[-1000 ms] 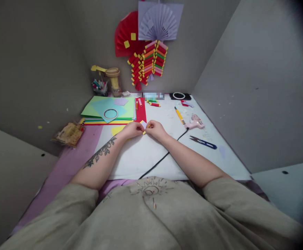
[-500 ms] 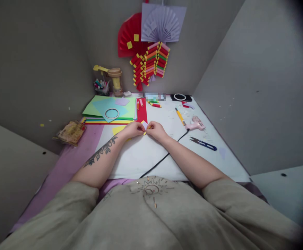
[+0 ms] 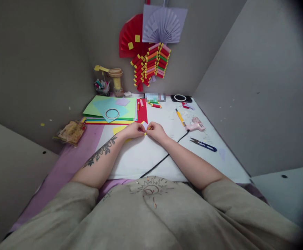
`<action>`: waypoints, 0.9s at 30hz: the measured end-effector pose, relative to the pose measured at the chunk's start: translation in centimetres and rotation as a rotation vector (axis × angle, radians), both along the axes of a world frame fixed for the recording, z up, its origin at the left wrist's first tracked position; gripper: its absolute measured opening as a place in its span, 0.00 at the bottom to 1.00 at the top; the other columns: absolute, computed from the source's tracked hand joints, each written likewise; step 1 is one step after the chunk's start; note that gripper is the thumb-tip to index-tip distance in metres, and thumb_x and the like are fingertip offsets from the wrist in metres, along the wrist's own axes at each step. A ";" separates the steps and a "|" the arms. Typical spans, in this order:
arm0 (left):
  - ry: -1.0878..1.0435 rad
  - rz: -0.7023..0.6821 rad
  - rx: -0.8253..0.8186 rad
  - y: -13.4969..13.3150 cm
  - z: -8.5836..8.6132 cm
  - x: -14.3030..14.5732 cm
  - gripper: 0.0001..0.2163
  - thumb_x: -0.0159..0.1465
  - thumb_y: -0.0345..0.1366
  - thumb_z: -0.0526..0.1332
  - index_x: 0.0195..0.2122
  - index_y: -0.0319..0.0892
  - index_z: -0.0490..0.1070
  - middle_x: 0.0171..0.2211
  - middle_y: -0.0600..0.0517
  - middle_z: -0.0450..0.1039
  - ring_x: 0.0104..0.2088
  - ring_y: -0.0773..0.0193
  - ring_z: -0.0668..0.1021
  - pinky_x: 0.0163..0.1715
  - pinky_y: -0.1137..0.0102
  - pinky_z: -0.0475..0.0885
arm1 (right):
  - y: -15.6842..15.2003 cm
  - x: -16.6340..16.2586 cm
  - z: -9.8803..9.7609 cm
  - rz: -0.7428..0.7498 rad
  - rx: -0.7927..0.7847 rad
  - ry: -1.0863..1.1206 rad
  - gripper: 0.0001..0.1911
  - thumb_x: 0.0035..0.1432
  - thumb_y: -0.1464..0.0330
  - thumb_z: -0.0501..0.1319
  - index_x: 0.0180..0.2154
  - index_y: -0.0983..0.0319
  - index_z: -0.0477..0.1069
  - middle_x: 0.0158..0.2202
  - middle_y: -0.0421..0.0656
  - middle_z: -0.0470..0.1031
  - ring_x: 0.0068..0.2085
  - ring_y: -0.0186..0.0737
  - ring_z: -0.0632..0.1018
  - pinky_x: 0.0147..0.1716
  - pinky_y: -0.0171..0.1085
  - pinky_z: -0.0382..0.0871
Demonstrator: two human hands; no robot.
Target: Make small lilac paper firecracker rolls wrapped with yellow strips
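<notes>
My left hand [image 3: 136, 130] and my right hand [image 3: 155, 131] meet over the middle of the table, fingertips nearly touching. Both are closed in a pinch on a small lilac and yellow paper piece [image 3: 144, 124]; its lilac part shows between and behind the fingers. Fingers hide most of it, so its full shape cannot be made out. Beside my left wrist lies a yellow paper sheet [image 3: 118, 130], partly under the forearm. Just beyond the hands is a red paper sheet [image 3: 143, 114] with an orange paper roll [image 3: 138, 105] and a pink paper roll [image 3: 141, 103].
Stacked coloured paper [image 3: 91, 109] bears a tape roll [image 3: 112, 114]. To the right lie a yellow cutter knife [image 3: 180, 117], a pink glue gun [image 3: 196, 125] with a black cord [image 3: 158, 162], and thread snips [image 3: 204, 144]. Paper firecracker strings [image 3: 151, 62] hang at the back.
The yellow bit below the fingertips shows less now. Both hands keep their pinch in nearly the same place; the view has shifted very slightly.
</notes>
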State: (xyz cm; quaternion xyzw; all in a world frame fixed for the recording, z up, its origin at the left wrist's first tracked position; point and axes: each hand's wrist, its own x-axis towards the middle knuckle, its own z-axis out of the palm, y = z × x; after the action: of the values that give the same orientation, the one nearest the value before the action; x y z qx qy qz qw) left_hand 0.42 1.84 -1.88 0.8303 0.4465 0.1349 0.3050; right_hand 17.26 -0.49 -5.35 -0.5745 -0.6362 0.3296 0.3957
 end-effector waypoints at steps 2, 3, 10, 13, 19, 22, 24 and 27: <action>0.025 0.025 0.036 -0.1 -0.2 0.2 0.11 0.49 0.37 0.59 0.33 0.42 0.75 0.29 0.52 0.75 0.28 0.64 0.74 0.26 0.74 0.66 | -0.1 -0.1 0.0 -0.003 0.004 -0.007 0.05 0.39 0.69 0.59 0.24 0.61 0.64 0.19 0.34 0.65 0.23 0.32 0.65 0.22 0.31 0.57; 0.038 0.037 0.057 -0.1 -0.2 0.3 0.11 0.49 0.37 0.59 0.33 0.42 0.75 0.30 0.52 0.76 0.29 0.63 0.74 0.27 0.73 0.66 | -0.1 -0.1 0.0 -0.005 0.008 -0.011 0.05 0.39 0.69 0.59 0.23 0.61 0.64 0.19 0.34 0.65 0.23 0.32 0.65 0.22 0.31 0.57; 0.091 0.084 0.110 -0.5 -0.2 0.8 0.09 0.49 0.36 0.59 0.32 0.45 0.74 0.31 0.54 0.76 0.31 0.63 0.75 0.30 0.73 0.67 | 0.1 0.4 0.3 0.018 0.050 -0.001 0.04 0.41 0.69 0.58 0.24 0.61 0.65 0.20 0.35 0.66 0.24 0.32 0.67 0.22 0.31 0.57; 0.082 0.078 0.104 -0.5 -0.2 0.7 0.09 0.49 0.35 0.60 0.32 0.46 0.74 0.32 0.54 0.76 0.32 0.63 0.75 0.31 0.73 0.67 | 0.5 1.3 0.8 -0.017 0.083 0.023 0.04 0.43 0.68 0.57 0.25 0.61 0.67 0.22 0.36 0.67 0.25 0.32 0.68 0.25 0.31 0.60; 0.071 0.097 0.110 -0.6 -0.2 0.6 0.09 0.49 0.35 0.60 0.32 0.45 0.74 0.32 0.54 0.76 0.33 0.62 0.75 0.31 0.73 0.67 | 1.5 2.7 1.0 -0.046 0.011 -0.129 0.05 0.43 0.68 0.58 0.25 0.62 0.70 0.24 0.38 0.72 0.27 0.34 0.70 0.28 0.32 0.62; 0.064 0.103 0.107 -0.7 -0.2 0.7 0.09 0.49 0.34 0.60 0.31 0.45 0.74 0.32 0.53 0.76 0.33 0.62 0.75 0.31 0.73 0.66 | 1.8 2.8 0.9 -0.063 -0.011 -0.231 0.05 0.44 0.68 0.59 0.24 0.62 0.71 0.25 0.39 0.73 0.27 0.34 0.71 0.28 0.32 0.61; 0.064 0.104 0.112 -0.7 -0.2 0.7 0.08 0.49 0.34 0.60 0.31 0.44 0.74 0.32 0.53 0.76 0.33 0.62 0.75 0.31 0.73 0.66 | 2.0 2.7 0.9 -0.064 -0.024 -0.292 0.04 0.44 0.68 0.59 0.24 0.62 0.71 0.25 0.39 0.74 0.28 0.34 0.71 0.28 0.32 0.61; 0.072 0.098 0.118 -0.6 -0.3 0.7 0.08 0.49 0.34 0.60 0.31 0.45 0.74 0.33 0.53 0.76 0.33 0.62 0.75 0.31 0.73 0.66 | 2.1 2.5 1.0 -0.060 -0.020 -0.376 0.04 0.45 0.70 0.58 0.24 0.62 0.71 0.26 0.40 0.74 0.28 0.35 0.71 0.28 0.32 0.60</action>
State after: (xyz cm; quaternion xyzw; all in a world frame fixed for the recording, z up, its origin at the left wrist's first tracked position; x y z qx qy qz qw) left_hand 1.14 1.24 -2.16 0.8283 0.4886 0.1456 0.2324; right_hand 19.75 1.59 -4.33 -0.6484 -0.6783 0.2109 0.2738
